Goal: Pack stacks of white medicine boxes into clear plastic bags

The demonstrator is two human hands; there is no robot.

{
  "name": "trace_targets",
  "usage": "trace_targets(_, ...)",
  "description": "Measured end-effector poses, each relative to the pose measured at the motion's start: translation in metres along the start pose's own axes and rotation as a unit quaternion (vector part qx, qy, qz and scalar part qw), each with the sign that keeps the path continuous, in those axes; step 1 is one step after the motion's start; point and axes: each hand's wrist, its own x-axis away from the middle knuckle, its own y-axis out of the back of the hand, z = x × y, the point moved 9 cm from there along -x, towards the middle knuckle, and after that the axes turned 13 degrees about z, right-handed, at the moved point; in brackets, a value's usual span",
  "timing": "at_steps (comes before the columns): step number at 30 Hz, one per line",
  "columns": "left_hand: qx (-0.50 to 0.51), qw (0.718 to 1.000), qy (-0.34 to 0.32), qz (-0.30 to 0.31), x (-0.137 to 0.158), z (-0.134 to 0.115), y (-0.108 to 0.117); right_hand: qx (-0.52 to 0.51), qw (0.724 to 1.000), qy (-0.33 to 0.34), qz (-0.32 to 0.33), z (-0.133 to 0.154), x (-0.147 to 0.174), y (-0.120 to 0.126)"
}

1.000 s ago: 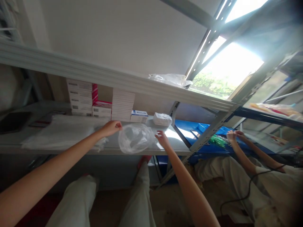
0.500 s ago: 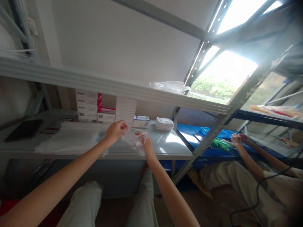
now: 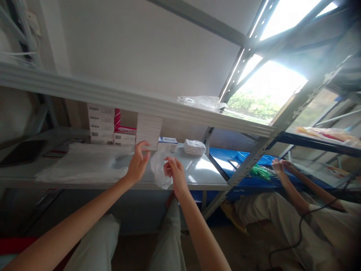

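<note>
A clear, crumpled plastic bag [image 3: 159,171] hangs over the front part of the grey shelf, between my two hands. My right hand [image 3: 177,174] has its fingers curled at the bag's right side and grips it. To the left, my left hand [image 3: 138,162] is raised with thumb and fingers apart, holding nothing. A wide stack of clear plastic bags [image 3: 84,163] lies flat on the shelf beside my left wrist. Behind the hands stand a tall stack of thin white boxes [image 3: 149,130] and a blue-and-white box [image 3: 167,144].
White boxes with barcodes [image 3: 101,124] and a pink-topped box [image 3: 125,136] stand at the back. A plastic-wrapped white pack [image 3: 194,147] lies to the right. An upper shelf edge [image 3: 121,99] crosses above my hands. Another person's hands [image 3: 279,165] are over a blue surface at right.
My left hand has come off the bag and its fingers have spread. The bag now hangs fuller beside my right hand. The view has shifted slightly.
</note>
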Motion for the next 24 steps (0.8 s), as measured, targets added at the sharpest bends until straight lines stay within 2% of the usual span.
trace_targets(2, 0.006, 0.997, -0.067, -0.032, 0.017, -0.005, 0.006, -0.069, 0.996, 0.014, -0.053, 0.000, 0.005, 0.008)
trace_targets(3, -0.008, 0.996, -0.089, -0.010, 0.023, -0.007, 0.002, -0.097, 0.993, 0.020, -0.071, 0.000, 0.006, 0.010)
trace_targets(5, -0.035, 0.990, -0.108, 0.081, 0.031, -0.010, -0.016, -0.128, 0.988, 0.027, -0.082, 0.000, 0.007, 0.010)
trace_targets(7, -0.047, 0.982, -0.100, 0.154, 0.034, -0.010, -0.031, -0.146, 0.986, 0.034, -0.078, 0.001, 0.007, 0.006)
trace_targets(8, -0.048, 0.980, -0.094, 0.166, 0.035, -0.011, -0.035, -0.153, 0.985, 0.037, -0.077, 0.001, 0.006, 0.004)
trace_targets(12, -0.051, 0.981, -0.087, 0.163, 0.032, -0.018, -0.035, -0.172, 0.981, 0.042, -0.074, 0.002, 0.007, -0.002)
trace_targets(16, -0.047, 0.977, -0.105, 0.179, 0.039, -0.028, -0.033, -0.187, 0.975, 0.054, -0.105, 0.002, 0.010, 0.007)
trace_targets(18, -0.056, 0.978, -0.113, 0.167, 0.043, -0.030, -0.031, -0.192, 0.972, 0.059, -0.119, 0.001, 0.010, 0.012)
trace_targets(21, -0.070, 0.982, -0.107, 0.139, 0.045, -0.024, -0.032, -0.198, 0.971, 0.052, -0.127, -0.004, 0.011, 0.015)
trace_targets(24, -0.044, 0.986, -0.078, 0.144, 0.042, -0.008, -0.036, -0.202, 0.970, 0.050, -0.125, -0.006, 0.011, 0.016)
